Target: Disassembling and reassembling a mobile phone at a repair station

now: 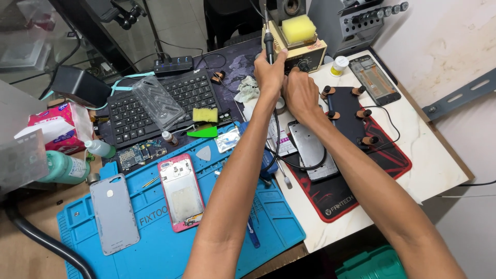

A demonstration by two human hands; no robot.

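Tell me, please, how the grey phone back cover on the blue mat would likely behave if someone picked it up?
The grey back cover looks like a thin shell, so probably light and slightly flexible. Its smooth finish may be slippery. Lying flat on the blue mat, it should slide, not roll.

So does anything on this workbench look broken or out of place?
The pink-framed phone on the blue mat lies opened up, insides bare, with its grey back cover beside it and a loose circuit board above. A clear plastic case sits askew on the keyboard.
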